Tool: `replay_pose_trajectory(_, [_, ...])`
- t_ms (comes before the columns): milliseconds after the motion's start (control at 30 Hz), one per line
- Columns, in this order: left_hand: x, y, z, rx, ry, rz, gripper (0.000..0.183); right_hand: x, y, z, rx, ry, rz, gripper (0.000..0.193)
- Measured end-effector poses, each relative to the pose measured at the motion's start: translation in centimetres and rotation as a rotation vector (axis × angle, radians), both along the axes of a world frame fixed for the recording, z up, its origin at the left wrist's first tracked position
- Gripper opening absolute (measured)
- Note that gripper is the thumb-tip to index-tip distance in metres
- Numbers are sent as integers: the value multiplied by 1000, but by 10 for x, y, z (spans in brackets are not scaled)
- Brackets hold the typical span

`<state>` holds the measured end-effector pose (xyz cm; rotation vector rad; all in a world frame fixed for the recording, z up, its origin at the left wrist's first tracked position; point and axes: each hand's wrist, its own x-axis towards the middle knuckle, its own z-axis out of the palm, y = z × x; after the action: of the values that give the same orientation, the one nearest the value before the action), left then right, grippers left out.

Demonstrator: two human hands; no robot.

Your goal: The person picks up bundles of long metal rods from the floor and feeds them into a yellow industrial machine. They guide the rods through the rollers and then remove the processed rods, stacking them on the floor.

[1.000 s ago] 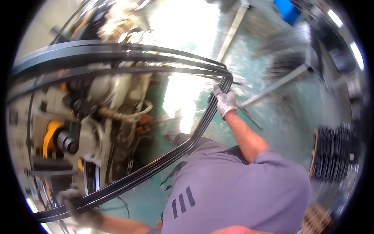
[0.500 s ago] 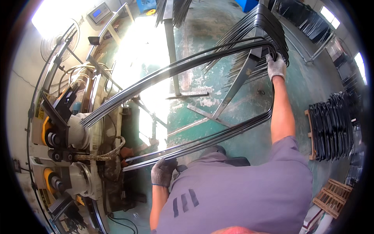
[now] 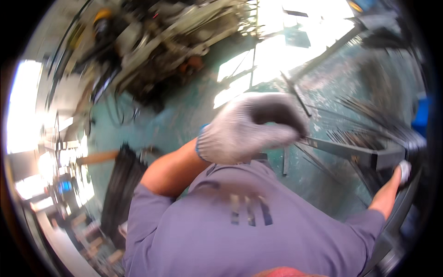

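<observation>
My left hand, in a light knitted glove with a blue cuff edge, hangs in front of my chest. Its fingers and thumb curve with a gap between them, and I see nothing in that gap. Far to the right, my right arm stretches out to a small, blurred gloved hand. That hand is at the end of a dark metal rack beam, beside bent dark bars; its fingers cannot be made out. Thin dark rods fan out behind the beam.
Machinery with pale frames fills the upper left, with cables hanging near it. A dark bundle of bars stands at the left. Sunlight falls on the green floor. A blue object is at the far right.
The view has swung left and is smeared. My left hand has left the bars near the machine and risen before my chest. My right hand is now lower, at the far right.
</observation>
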<state>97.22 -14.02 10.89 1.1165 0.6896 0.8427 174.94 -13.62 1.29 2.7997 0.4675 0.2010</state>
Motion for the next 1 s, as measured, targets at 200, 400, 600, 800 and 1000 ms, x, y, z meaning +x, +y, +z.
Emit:
replay_pose_trajectory(200, [-32,-59,61,483,1,124,9,-141,-33,-48,265,-216,428,47])
replay_pose_trajectory(400, [-135,-159,48,751,133,319,7,-360,-62,-224,72,451,827,49])
replay_pose_trajectory(600, [-260,-284,35,834,319,468,5,-596,-57,-306,-277,782,1029,52])
replay_pose_trajectory(800, [-373,-412,6,786,486,807,3,-859,1,-293,-256,752,1461,54])
replay_pose_trajectory(1000, [-417,-511,-115,-225,359,1720,10,-1161,-103,-257,-348,941,1970,53])
